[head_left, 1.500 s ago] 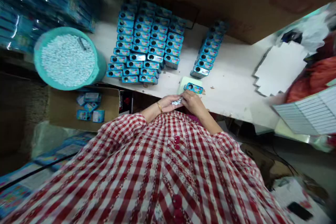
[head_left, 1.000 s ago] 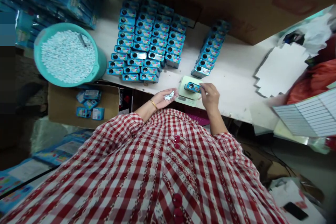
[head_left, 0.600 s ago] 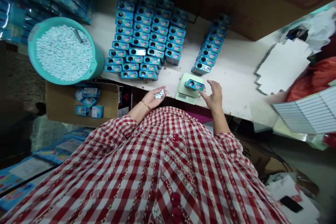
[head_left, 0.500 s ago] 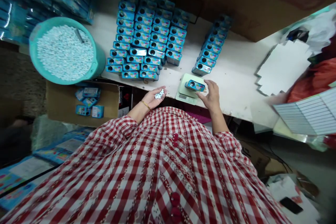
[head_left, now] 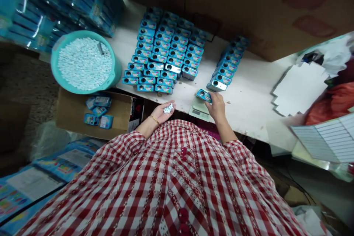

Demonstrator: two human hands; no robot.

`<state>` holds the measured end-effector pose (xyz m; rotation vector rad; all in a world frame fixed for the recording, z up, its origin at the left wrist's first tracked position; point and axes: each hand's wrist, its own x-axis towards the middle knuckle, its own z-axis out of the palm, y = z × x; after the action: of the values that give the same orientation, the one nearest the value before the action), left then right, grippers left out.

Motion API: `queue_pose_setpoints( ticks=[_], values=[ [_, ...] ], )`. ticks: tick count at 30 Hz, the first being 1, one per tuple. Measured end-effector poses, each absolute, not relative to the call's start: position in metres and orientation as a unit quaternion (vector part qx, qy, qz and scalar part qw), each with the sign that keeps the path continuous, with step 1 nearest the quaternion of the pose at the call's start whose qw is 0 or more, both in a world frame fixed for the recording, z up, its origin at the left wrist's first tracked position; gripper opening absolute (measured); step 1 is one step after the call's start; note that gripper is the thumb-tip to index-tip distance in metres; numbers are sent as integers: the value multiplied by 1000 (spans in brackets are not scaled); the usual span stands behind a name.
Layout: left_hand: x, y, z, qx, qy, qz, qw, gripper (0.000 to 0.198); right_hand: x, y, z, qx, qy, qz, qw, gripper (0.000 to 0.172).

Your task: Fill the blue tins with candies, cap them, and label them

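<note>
My left hand point(head_left: 159, 114), palm up and cupped, holds a small heap of white candies point(head_left: 168, 108) near the table's front edge. A blue tin point(head_left: 203, 95) with a round hole in its top is gripped at its right end by my right hand point(head_left: 217, 107). The tin is over the back part of a pale green scale point(head_left: 198, 110); I cannot tell whether it still touches it. Rows of similar tins point(head_left: 157, 58) stand beyond my left hand. A single line of tins point(head_left: 225, 68) stands beyond the right one.
To the left stands a turquoise bucket point(head_left: 117, 70) of white candies with a scoop handle. Below it, an open cardboard box point(head_left: 121, 118) holds several blue packs. A large carton point(head_left: 235, 11) borders the table's back. White cut card point(head_left: 300, 88) and lined paper point(head_left: 323, 142) lie right.
My right hand has closed on the tin and shifted it toward the back left of the scale. The left hand keeps its candies. The whole view has shifted slightly.
</note>
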<state>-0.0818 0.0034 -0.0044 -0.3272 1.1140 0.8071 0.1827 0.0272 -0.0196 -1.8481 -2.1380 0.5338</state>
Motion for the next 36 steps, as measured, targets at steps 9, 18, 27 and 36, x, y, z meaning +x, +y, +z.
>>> queue_pose_setpoints(
  ticks=[9, 18, 27, 36],
  values=[
    [-92, 3, 3, -158, 519, 385, 747, 25, 107, 106, -36, -609, -761, 195, 106, 38],
    [-84, 7, 0, -158, 534, 363, 748, 25, 231, 60, -34, -749, -643, 37, 155, 27],
    [-71, 7, 5, -140, 531, 359, 755, 25, 215, 66, -37, -703, -699, 62, 114, 31],
    [-70, 0, 4, -143, 530, 361, 754, 31, 221, 79, -46, -653, -752, 23, 86, 24]
  ],
)
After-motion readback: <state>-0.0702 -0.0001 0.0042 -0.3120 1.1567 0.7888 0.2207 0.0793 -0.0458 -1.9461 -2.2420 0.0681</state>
